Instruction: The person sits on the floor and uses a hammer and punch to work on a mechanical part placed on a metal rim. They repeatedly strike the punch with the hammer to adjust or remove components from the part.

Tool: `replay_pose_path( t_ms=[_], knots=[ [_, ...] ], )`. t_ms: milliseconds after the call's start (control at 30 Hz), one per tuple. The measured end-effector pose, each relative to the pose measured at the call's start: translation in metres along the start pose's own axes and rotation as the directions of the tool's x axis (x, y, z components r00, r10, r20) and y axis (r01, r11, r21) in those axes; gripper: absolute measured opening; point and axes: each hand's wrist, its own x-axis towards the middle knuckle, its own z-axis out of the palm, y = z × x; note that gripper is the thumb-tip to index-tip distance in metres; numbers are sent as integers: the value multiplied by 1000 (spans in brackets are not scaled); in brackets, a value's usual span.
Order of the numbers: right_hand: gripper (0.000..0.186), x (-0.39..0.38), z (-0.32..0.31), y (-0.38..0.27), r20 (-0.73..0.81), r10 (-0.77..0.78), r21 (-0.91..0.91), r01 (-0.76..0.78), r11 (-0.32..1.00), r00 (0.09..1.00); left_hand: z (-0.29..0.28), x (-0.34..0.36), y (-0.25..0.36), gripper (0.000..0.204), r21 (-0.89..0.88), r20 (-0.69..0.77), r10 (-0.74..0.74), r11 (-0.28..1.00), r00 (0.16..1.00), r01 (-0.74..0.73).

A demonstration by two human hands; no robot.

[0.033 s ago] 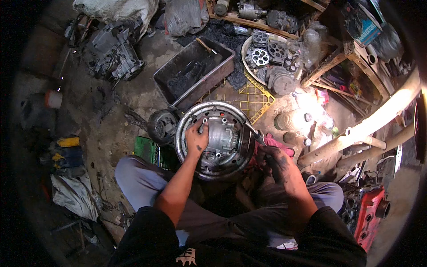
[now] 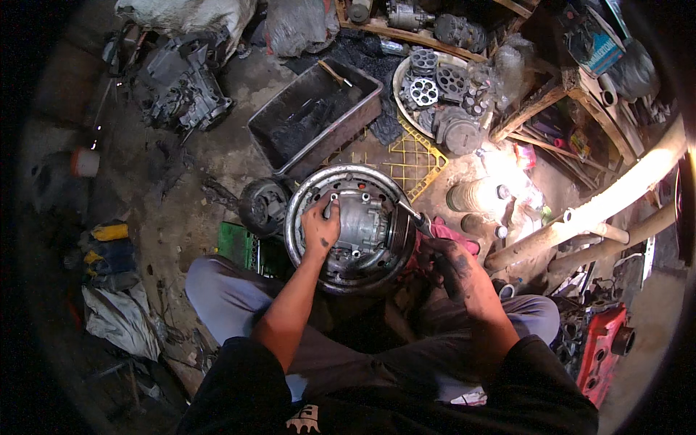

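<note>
A grey metal compressor (image 2: 360, 225) with a ribbed pulley at its right end lies inside a steel wheel rim (image 2: 293, 246) between my knees. My left hand (image 2: 319, 230) grips the left end of the compressor, its thumb and fingers about a mounting lug. In my right hand (image 2: 451, 264), closed and darkly smudged, is a metal-shafted hand tool (image 2: 415, 215). Its shaft points up and left to the rim's right side, near the pulley. The tool's grip is hidden by my fingers, and its exact kind is unclear. Beside that hand sits a pink cloth (image 2: 464, 244).
Beyond the rim stands a dark bin (image 2: 308, 165) with a brush (image 2: 335, 74) on its edge. A round basin (image 2: 399, 76) of metal parts is farther right, near a yellow crate (image 2: 424, 170). A green case (image 2: 235, 243) lies left; wooden poles (image 2: 580, 206) slant at right.
</note>
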Motion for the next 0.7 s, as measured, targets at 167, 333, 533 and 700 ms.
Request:
replay_pose_path(
  t_ms=[167, 333, 533, 700],
  knots=[
    [32, -10, 27, -32, 33, -118, -302, 123, 945, 992, -6, 4, 13, 28, -102, 49, -26, 994, 998, 31],
    [28, 22, 25, -43, 50, 102, -266, -85, 960, 994, -5, -3, 11, 26, -106, 59, -59, 992, 997, 65],
    [26, 50, 5, -53, -77, 445, -270, -448, 852, 892, -3, -4, 6, 27, -159, 31, 9, 987, 999, -4],
    [26, 63, -13, -62, -162, 639, -261, -657, 707, 752, -2, -6, 8, 26, -251, -41, 19, 968, 999, -28]
  ],
)
